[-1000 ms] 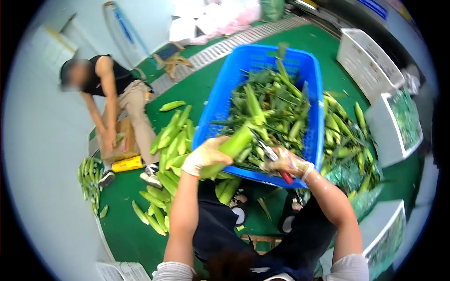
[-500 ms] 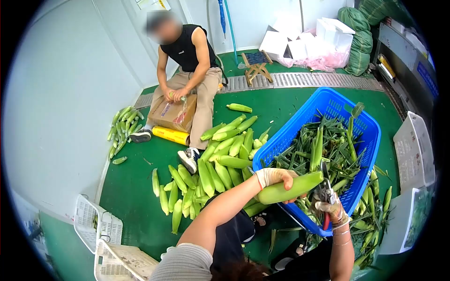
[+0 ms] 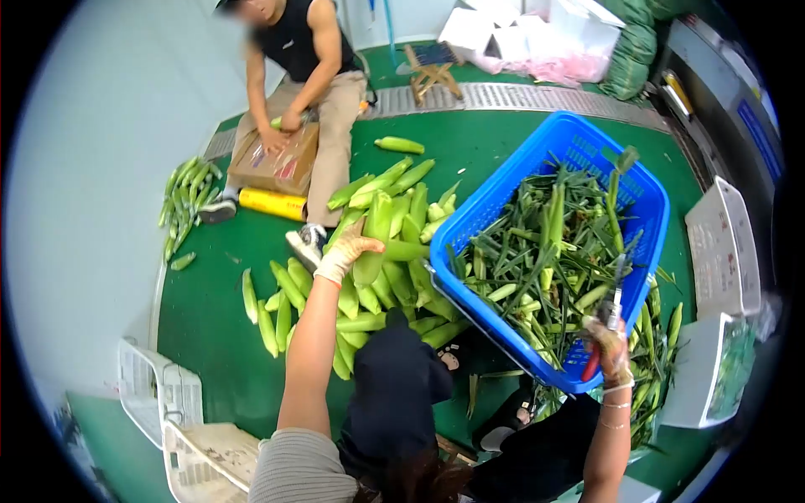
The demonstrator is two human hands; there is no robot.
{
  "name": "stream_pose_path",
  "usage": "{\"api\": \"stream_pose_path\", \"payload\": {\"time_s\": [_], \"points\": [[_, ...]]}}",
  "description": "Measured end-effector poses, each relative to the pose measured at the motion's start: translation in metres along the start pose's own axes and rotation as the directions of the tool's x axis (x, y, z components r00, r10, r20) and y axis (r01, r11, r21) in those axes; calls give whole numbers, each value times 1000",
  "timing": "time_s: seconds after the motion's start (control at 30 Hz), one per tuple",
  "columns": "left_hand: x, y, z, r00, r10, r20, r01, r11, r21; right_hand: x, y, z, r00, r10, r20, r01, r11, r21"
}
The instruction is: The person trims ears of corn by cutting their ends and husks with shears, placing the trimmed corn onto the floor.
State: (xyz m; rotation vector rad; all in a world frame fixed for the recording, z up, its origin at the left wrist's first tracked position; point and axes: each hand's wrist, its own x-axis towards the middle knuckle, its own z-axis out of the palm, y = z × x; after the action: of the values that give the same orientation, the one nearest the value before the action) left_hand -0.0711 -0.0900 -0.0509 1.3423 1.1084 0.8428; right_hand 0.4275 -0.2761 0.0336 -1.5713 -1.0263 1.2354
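Observation:
My left hand (image 3: 350, 249), in a pale glove, is closed around a green corn cob (image 3: 374, 239) over the pile of husked corn (image 3: 394, 289) on the green floor. Red-handled pruning shears (image 3: 605, 327) are in my gloved right hand (image 3: 610, 345), at the near right corner of the blue basket (image 3: 549, 138). Their blades point up over the basket. Cut leaves and husk trimmings (image 3: 537, 243) fill much of the basket.
A seated person (image 3: 302, 84) handles corn on a cardboard box (image 3: 275, 159), with a yellow roll (image 3: 272, 204) below. Smaller corn (image 3: 186, 201) lies by the wall. White crates (image 3: 725, 251) stand right, others (image 3: 159, 390) lower left. Untrimmed corn (image 3: 650, 360) lies beyond the basket.
My left hand has moved left with the corn, from beside the shears to over the pile. The shears are now apart from the corn. The view has shifted.

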Motion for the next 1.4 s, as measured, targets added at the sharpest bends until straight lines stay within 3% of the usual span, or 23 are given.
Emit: {"api": "stream_pose_path", "payload": {"time_s": [0.1, 0.13, 0.2, 0.27, 0.33, 0.47, 0.5, 0.57, 0.6, 0.67, 0.7, 0.77, 0.83, 0.9, 0.93, 1.0, 1.07, 1.1, 1.13, 1.17, 1.33, 1.37, 1.4], "points": [[-5, -117, -47, 848, -396, -353, 351, 917, -187, -10, -4, 0, 986, -2, -166, 26, 989, 144], [-2, -152, -61, 658, -587, -471, 508, 808, -297, -11, -2, -4, 980, -18, -196, 53, 983, 176], [-2, -194, -62, 633, -593, -498, 209, 750, -628, -14, 9, -25, 984, -68, -167, 98, 979, 178], [8, -210, -69, 655, -610, -446, 172, 695, -698, -22, 20, -42, 972, -45, -232, 85, 983, 164], [29, -194, -66, 644, -587, -490, -71, 592, -803, -34, 39, -73, 956, -111, -272, 132, 989, 63], [52, -132, -53, 505, -775, -380, 12, 447, -895, -64, 53, -121, 911, -65, -407, 100, 993, 66], [57, -158, -51, 604, -679, -417, -99, 456, -885, -77, 55, -142, 929, -44, -368, 63, 997, 38], [58, -189, -49, 539, -746, -391, 13, 471, -882, -90, 86, -169, 832, -59, -551, 109, 992, 59], [42, -179, -36, 665, -602, -442, 83, 647, -758, -106, 83, -173, 861, -49, -506, 102, 992, 78], [18, -147, -12, 662, -670, -335, 335, 665, -668, -117, 114, -222, 930, 30, -366, 41, 982, 185], [4, -141, -6, 759, -604, -243, 324, 674, -664, -123, 122, -222, 930, 17, -366, 58, 979, 194], [-21, -119, 9, 772, -578, -264, 358, 740, -570, -140, 138, -224, 789, 144, -597, 7, 970, 243], [-36, -88, 19, 778, -560, -284, 370, 774, -513, -154, 157, -229, 771, 275, -575, -127, 950, 284], [-36, -47, 32, 838, -492, -234, 452, 868, -208, -165, 176, -217, 670, 429, -606, -246, 899, 363], [-41, 4, 60, 910, -330, -251, 292, 940, -178, -161, 219, -234, 626, 532, -570, -245, 828, 504], [-9, 76, 116, 998, 44, 33, -39, 988, -147, -179, 266, -238, 677, 547, -492, -247, 799, 549], [-5, 191, 197, 920, 153, 361, -164, 986, 2, -187, 284, -223, 677, 562, -475, -255, 784, 565], [-13, 231, 239, 780, 492, 386, -490, 865, -112, -189, 290, -216, 680, 567, -466, -260, 780, 569], [-27, 268, 276, 689, 598, 410, -610, 784, -118, -188, 297, -209, 685, 566, -458, -260, 778, 572], [-53, 310, 289, 634, 485, 603, -510, 848, -146, -189, 302, -205, 687, 564, -457, -255, 777, 576], [-70, 290, 298, 461, 601, 653, -668, 719, -189, -214, 334, -192, 705, 553, -444, -226, 768, 599], [-85, 286, 262, 619, 397, 677, -467, 880, -89, -217, 341, -190, 714, 541, -444, -212, 772, 599], [-94, 262, 229, 785, 418, 457, -419, 902, -106, -222, 350, -189, 721, 530, -446, -197, 774, 602]]}}
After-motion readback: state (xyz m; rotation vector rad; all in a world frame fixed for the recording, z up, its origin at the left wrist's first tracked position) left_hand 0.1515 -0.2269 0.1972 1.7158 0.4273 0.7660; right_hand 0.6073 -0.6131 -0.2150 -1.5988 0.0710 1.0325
